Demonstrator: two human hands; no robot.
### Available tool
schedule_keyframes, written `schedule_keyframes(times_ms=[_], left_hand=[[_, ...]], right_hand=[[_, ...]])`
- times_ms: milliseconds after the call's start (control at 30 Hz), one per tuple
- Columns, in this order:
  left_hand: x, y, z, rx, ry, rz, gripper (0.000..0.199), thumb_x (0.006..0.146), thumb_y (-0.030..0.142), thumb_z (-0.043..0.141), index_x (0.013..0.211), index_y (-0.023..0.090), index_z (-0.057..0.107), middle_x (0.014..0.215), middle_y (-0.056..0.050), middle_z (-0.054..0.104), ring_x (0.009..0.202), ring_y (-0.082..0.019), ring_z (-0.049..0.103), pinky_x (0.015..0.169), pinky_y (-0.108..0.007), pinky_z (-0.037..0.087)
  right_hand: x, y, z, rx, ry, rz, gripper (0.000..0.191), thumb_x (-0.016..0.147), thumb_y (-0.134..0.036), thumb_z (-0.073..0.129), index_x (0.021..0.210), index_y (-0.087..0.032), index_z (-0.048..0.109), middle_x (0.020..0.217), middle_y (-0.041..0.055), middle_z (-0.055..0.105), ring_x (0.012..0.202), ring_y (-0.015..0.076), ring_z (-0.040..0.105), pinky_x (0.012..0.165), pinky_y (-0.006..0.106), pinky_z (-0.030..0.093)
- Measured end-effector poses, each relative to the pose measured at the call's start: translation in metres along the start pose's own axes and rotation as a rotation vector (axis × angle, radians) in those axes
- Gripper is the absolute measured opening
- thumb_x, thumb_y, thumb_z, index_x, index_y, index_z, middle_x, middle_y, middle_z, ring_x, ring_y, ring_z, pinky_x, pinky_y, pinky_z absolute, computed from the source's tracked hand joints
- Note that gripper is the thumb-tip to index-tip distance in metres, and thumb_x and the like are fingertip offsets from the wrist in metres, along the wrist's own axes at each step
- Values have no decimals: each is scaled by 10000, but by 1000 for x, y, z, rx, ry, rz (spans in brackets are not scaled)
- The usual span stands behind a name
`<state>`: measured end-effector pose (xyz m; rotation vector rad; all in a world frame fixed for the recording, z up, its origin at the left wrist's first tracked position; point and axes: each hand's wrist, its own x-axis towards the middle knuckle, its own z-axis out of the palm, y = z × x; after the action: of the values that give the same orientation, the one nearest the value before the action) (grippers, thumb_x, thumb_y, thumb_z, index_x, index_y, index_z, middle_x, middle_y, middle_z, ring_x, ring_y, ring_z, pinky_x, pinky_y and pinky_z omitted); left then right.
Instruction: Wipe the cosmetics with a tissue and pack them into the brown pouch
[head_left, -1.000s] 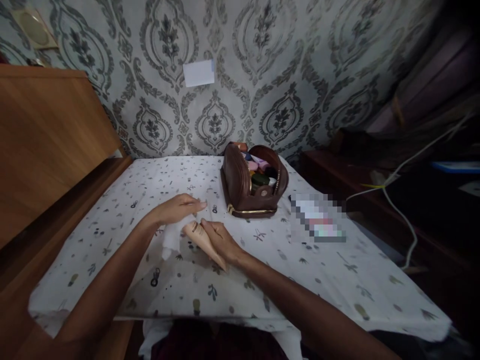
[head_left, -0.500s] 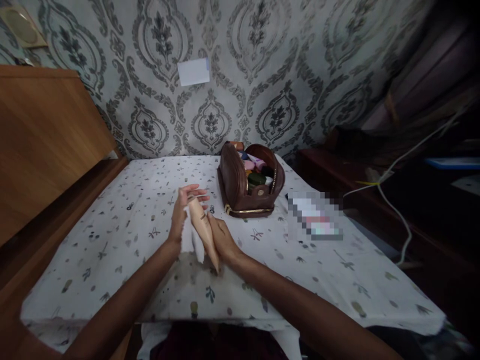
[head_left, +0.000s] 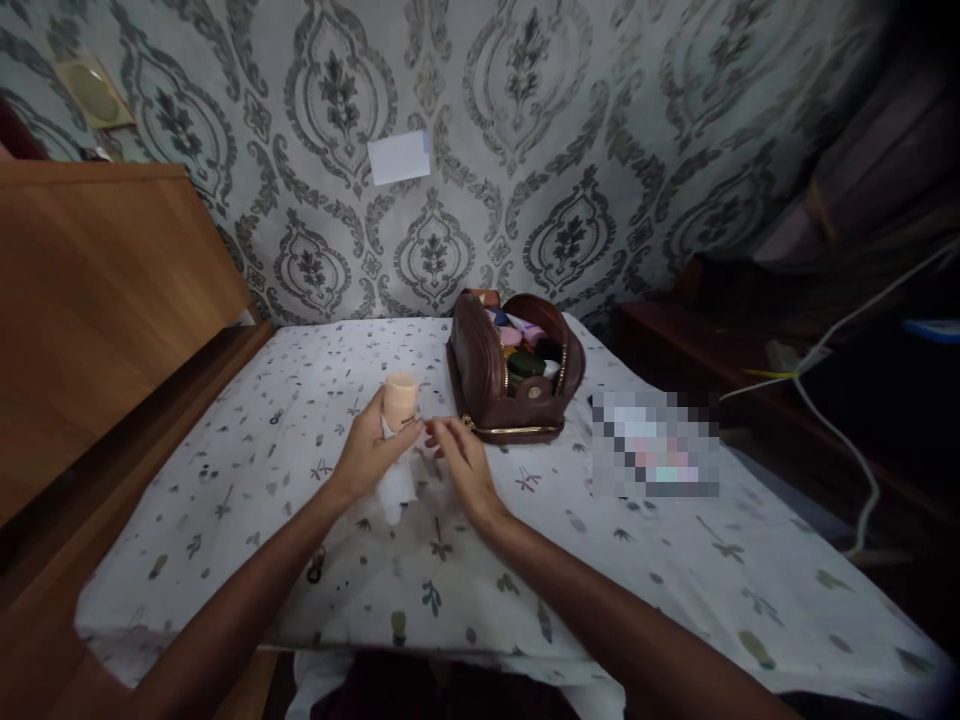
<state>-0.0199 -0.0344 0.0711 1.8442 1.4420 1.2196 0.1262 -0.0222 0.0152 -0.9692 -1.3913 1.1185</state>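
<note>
My left hand is closed around a beige squeeze tube, held with its wide cap end up. A white tissue is wrapped against the tube's lower part and hangs below my fingers. Just right of the tube is my right hand, its fingers loosely bent and apart, the tips close to my left thumb. I see nothing held in it. Beyond my hands stands a brown makeup bag, unzipped, with several cosmetics inside, among them a dark green round lid.
A patterned white cloth covers the table. A blurred-out flat item lies on the right side. A wooden cabinet borders the left, and a white cable hangs at the right. Wallpaper rises behind the table.
The tube has turned from tilted to nearly upright, with my left hand now gripping it and the tissue. My right hand has come off the tube to its right. The view has shifted slightly.
</note>
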Motion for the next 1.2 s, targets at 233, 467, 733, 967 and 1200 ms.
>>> schedule_keyframes(times_ms=[233,467,733,967,1200], left_hand=[[-8,-23,-22,912,-356,275,101,928,229,533,1023,194,537,923,-67,666,873,-256,636,789,-363,472],[-31,-58,-2,840,-300,346,575,955,569,511,1328,139,433,1165,-168,649,1082,-320,625,892,-443,488],[-32,-73,-2,797,-342,386,641,962,583,484,1409,132,398,1208,-164,633,1115,-304,598,922,-420,470],[-32,-90,-43,823,-342,340,447,957,563,519,1139,163,600,1017,-93,661,940,-248,596,796,-347,464],[-29,-88,-52,914,-351,330,277,953,407,586,1100,174,618,999,-85,678,917,-234,621,745,-312,460]], right_hand=[[0,1,-6,-184,-100,-262,338,873,-389,629,1164,-218,648,1031,65,661,893,196,614,742,306,514],[5,23,-6,-342,-239,-148,227,777,-302,693,985,-213,710,918,32,729,795,194,630,751,309,496],[5,22,-10,-324,-284,-30,224,723,-354,732,885,-206,688,721,-20,670,659,156,562,627,261,425],[6,15,-12,-275,-300,-12,257,772,-419,719,895,-198,676,768,-3,659,705,153,576,674,276,439],[6,11,-10,-146,-287,115,324,769,-513,700,827,-208,607,688,-20,597,622,144,577,596,262,436]])
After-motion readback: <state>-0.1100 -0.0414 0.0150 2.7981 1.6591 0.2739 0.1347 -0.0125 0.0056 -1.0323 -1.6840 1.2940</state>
